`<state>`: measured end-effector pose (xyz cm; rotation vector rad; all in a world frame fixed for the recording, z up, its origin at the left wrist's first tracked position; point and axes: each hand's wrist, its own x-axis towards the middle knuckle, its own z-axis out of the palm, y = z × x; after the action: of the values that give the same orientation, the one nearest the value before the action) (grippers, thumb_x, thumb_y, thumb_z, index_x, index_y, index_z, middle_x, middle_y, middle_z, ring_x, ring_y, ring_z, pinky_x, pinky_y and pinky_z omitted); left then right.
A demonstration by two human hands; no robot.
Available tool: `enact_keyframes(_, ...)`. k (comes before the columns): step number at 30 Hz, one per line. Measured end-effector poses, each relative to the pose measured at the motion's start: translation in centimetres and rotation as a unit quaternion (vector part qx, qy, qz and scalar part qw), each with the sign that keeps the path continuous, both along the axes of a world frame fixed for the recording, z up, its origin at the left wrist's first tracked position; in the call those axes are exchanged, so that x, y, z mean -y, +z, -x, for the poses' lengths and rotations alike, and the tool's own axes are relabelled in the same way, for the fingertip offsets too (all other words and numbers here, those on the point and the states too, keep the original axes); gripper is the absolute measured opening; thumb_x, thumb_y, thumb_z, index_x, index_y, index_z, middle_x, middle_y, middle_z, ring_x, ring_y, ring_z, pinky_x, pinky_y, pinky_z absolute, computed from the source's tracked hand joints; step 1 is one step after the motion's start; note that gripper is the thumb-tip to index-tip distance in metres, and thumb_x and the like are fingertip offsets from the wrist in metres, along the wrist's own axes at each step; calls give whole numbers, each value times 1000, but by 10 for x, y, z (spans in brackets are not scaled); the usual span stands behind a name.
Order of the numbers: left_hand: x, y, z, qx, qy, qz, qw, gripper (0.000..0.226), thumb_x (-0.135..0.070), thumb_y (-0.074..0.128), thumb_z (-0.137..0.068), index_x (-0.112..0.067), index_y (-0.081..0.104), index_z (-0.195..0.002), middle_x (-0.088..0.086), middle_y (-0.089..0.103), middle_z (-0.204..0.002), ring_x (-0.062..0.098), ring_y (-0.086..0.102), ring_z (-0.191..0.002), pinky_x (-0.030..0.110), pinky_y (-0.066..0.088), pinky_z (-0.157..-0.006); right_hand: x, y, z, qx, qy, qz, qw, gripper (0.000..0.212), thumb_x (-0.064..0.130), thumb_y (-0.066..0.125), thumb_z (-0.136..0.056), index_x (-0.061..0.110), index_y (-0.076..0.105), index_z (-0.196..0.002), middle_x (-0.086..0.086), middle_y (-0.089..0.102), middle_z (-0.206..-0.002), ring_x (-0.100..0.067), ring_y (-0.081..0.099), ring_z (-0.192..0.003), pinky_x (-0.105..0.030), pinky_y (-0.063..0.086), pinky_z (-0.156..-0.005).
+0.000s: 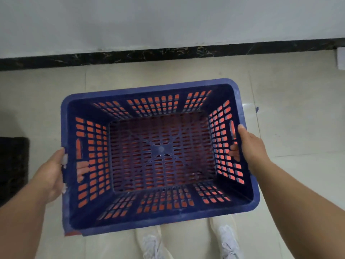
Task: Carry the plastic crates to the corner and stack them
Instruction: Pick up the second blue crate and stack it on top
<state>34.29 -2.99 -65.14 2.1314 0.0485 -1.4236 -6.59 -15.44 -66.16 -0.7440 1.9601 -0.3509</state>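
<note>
A blue slotted plastic crate [155, 90] fills the middle of the view, seen from above. Orange shows through its slots, and an orange corner [71, 233] peeks out under its near left corner, so an orange crate lies right beneath it. My left hand [51, 172] grips the crate's left handle, fingers poking through the handle slot. My right hand [250, 146] grips the right handle the same way, thumb up along the rim. Both crate handles are mostly hidden by my hands.
A white wall [168, 21] with a dark marbled skirting [168, 53] runs across just beyond the crate. Pale floor tiles [298, 113] surround it. A dark mat [13, 165] lies at the left edge. My white shoes [227, 242] stand below the crate.
</note>
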Motion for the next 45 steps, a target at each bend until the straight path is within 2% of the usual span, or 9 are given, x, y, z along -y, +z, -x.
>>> enact_keyframes(3, -3, 0, -12, -24, 9, 2, 1000, 51, -49, 27, -98, -12, 57, -113, 11, 72, -72, 21, 69, -69, 33, 58, -63, -4, 8, -4, 63, -89, 4, 994, 33, 33, 41, -94, 13, 65, -85, -12, 68, -76, -27, 63, -69, -38, 53, -72)
enact_keyframes(5, -4, -4, -13, -28, 25, 11, 999, 48, -49, 28, -98, -13, 60, -100, 5, 71, -61, 12, 67, -52, 24, 56, -48, -5, 9, -6, 64, -82, 8, 995, 33, 31, 39, -95, 14, 64, -83, -13, 69, -79, -28, 64, -72, -38, 53, -70)
enact_keyframes(14, -6, -22, -6, 54, 54, 45, 996, 51, -57, 31, -95, -18, 61, -80, -7, 55, -41, 11, 49, -38, 33, 42, -57, -6, -14, -3, 4, -50, 47, 998, 36, 30, 34, -91, 6, 60, -88, -7, 53, -62, -20, 43, -49, -31, 36, -51)
enact_keyframes(17, -5, -22, -3, 42, 51, 42, 997, 51, -59, 31, -94, -18, 60, -81, -5, 54, -47, 11, 46, -41, 26, 44, -48, -6, -16, -2, -14, -26, 62, 998, 34, 29, 34, -93, 6, 58, -88, -7, 52, -61, -22, 43, -50, -31, 36, -51)
enact_keyframes(20, -1, -7, 3, 54, 37, 45, 997, 50, -55, 29, -96, -17, 57, -81, 2, 48, -64, 17, 42, -54, 31, 40, -55, -4, -5, -4, -10, -32, 51, 998, 33, 27, 34, -93, 5, 57, -86, -7, 53, -60, -20, 45, -49, -31, 37, -51)
enact_keyframes(23, -3, 16, 3, 65, 36, 33, 997, 49, -55, 29, -96, -18, 56, -80, 2, 46, -65, 17, 40, -53, 29, 40, -51, -1, 16, -6, 6, -48, 38, 998, 34, 29, 36, -93, 6, 58, -85, -7, 54, -60, -19, 45, -48, -30, 38, -50)
enact_keyframes(26, -19, 52, -1, 71, 63, 38, 995, 49, -56, 31, -95, -18, 56, -77, -2, 49, -55, 14, 42, -47, 20, 42, -40, -1, 50, -10, 27, -36, 38, 998, 33, 30, 37, -92, 6, 58, -84, -6, 54, -60, -20, 44, -48, -30, 37, -50)
enact_keyframes(32, -68, 155, 4, 63, 146, 51, 986, 48, -52, 31, -97, -15, 54, -77, -7, 48, -36, 7, 43, -29, 15, 39, -36, 6, 148, -30, 46, 15, 21, 999, 33, 29, 38, -90, 6, 57, -76, -8, 52, -59, -21, 41, -47, -31, 34, -48)
enact_keyframes(45, -207, 408, 7, 105, 292, 101, 945, 41, -34, 36, -100, -5, 60, -83, 4, 55, -51, 14, 52, -35, 22, 45, -39, 2, 401, -115, 114, 289, 27, 950, 33, 23, 31, -98, -1, 53, -95, -16, 55, -65, -19, 47, -32, -25, 35, -39)
